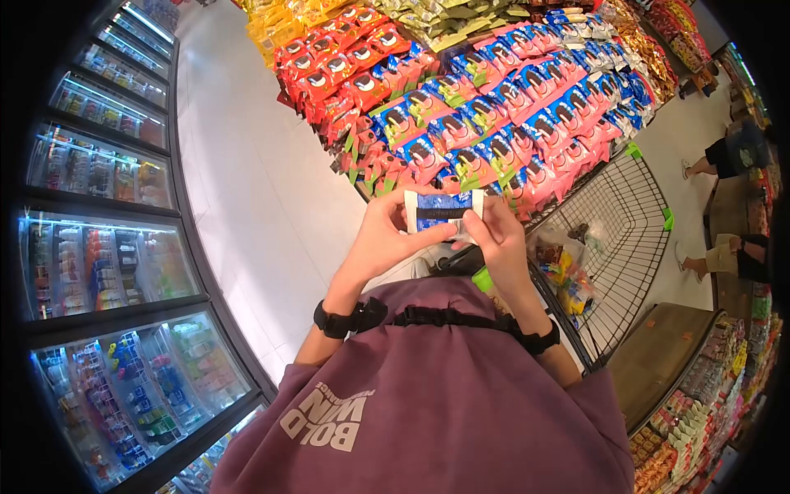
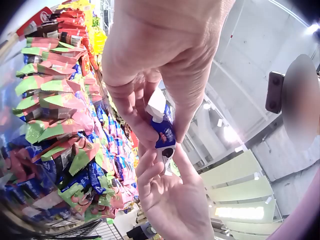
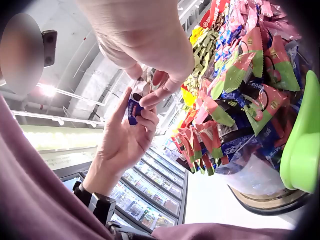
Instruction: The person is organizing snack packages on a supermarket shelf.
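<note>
The small packet [image 1: 440, 202] looks like thin, shiny plastic film, smooth on its blue face and toothed at the white end seal. The heaped packets [image 1: 510, 103] are glossy and crinkled, above a smooth, clear plastic tub wall [image 3: 255, 177]. The cart [image 1: 629, 263] is thin metal wire with green plastic corners [image 1: 667, 219]; the bag [image 1: 572, 284] inside is creased, see-through plastic. The shirt [image 1: 485, 387] is matt cloth with flat white print [image 1: 333, 416]. The 2 black wristbands [image 1: 333, 320] look dull. Smooth glass doors [image 1: 111, 263], a pale floor [image 1: 239, 123] with slight sheen and a brown, wood-grained stand [image 1: 662, 350] surround them.
</note>
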`<state>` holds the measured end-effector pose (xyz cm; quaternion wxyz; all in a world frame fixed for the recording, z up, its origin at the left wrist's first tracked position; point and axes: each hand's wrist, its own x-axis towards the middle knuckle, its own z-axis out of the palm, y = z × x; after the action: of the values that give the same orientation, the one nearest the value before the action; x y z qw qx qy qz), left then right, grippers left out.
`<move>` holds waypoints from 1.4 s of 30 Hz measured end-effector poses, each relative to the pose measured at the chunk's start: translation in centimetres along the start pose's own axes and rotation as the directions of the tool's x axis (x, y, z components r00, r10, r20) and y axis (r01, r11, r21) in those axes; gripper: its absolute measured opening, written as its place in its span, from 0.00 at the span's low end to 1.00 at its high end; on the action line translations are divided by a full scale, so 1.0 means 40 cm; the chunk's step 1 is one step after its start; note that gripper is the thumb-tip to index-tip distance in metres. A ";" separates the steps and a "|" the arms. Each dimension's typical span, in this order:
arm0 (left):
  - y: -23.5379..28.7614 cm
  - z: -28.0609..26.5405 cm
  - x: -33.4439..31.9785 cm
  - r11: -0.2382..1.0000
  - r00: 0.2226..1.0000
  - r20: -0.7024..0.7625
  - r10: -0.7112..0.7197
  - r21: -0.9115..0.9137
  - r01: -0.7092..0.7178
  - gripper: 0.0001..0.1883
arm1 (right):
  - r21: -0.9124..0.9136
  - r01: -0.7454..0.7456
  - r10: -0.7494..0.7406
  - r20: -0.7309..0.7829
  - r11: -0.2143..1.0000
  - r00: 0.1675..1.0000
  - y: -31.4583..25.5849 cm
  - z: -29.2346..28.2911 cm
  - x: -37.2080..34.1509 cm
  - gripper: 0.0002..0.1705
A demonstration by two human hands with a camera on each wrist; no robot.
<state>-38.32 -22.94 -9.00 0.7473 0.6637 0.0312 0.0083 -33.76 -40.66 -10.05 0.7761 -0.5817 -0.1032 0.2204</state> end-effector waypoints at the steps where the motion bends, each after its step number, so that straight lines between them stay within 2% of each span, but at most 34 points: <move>1: 0.003 -0.002 0.001 1.000 1.000 -0.004 -0.021 -0.004 0.021 0.20 | -0.004 0.005 -0.005 0.008 1.000 1.000 0.003 0.000 0.004 0.07; 3: 0.008 -0.004 0.001 0.998 0.998 -0.008 -0.067 -0.019 0.067 0.20 | -0.005 0.019 -0.019 0.017 1.000 1.000 0.016 -0.003 0.012 0.07; 7: 0.004 -0.001 0.008 0.996 0.996 -0.044 -0.073 -0.050 0.070 0.21 | -0.017 0.030 -0.029 0.007 0.999 1.000 0.037 -0.008 0.033 0.05; 10: -0.013 0.000 0.014 0.999 0.999 -0.052 0.002 -0.033 -0.003 0.22 | -0.073 0.024 -0.024 0.001 0.997 1.000 0.019 -0.013 0.044 0.05; 17: -0.020 0.010 0.042 0.990 0.999 -0.052 0.013 -0.137 -0.020 0.22 | -0.111 0.062 -0.067 -0.039 0.992 0.997 -0.031 -0.020 0.050 0.06; 21: -0.006 0.019 0.046 0.990 0.999 -0.042 -0.014 -0.138 0.008 0.22 | -0.115 0.073 -0.076 -0.022 0.991 0.997 -0.028 -0.032 0.059 0.08; 28: -0.008 0.029 0.050 0.989 0.998 -0.045 0.033 -0.145 -0.039 0.23 | -0.121 0.097 -0.104 -0.056 0.988 0.993 -0.032 -0.041 0.068 0.08; 31: -0.015 0.031 0.057 0.990 0.998 -0.052 0.044 -0.132 -0.050 0.22 | -0.191 0.093 -0.108 -0.069 0.977 0.992 -0.036 -0.050 0.066 0.08; 35: -0.024 0.023 0.071 0.987 0.986 -0.047 0.159 -0.020 -0.160 0.19 | -0.265 0.250 -0.252 0.027 0.931 0.967 -0.048 -0.056 0.060 0.09; 36: -0.031 0.013 0.079 0.964 0.965 -0.017 0.263 0.054 -0.261 0.20 | -0.324 0.283 -0.282 0.050 0.903 0.958 -0.046 -0.062 0.060 0.09; 38: -0.031 0.006 0.081 0.955 0.959 -0.003 0.284 0.087 -0.282 0.20 | -0.435 0.346 -0.335 0.105 0.831 0.936 -0.037 -0.078 0.060 0.09; 41: -0.023 0.010 0.080 0.949 0.953 -0.001 0.303 0.094 -0.302 0.20 | -0.375 0.334 -0.332 0.072 0.865 0.940 -0.027 -0.078 0.058 0.09; 42: -0.021 0.013 0.081 0.943 0.948 -0.006 0.319 0.100 -0.317 0.20 | -0.307 0.287 -0.307 -0.016 0.908 0.952 -0.027 -0.070 0.056 0.09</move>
<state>-35.09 -23.36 -9.90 0.7026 0.6955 -0.0675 0.1346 -30.37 -42.26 -10.08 0.7059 -0.6771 -0.1979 0.0628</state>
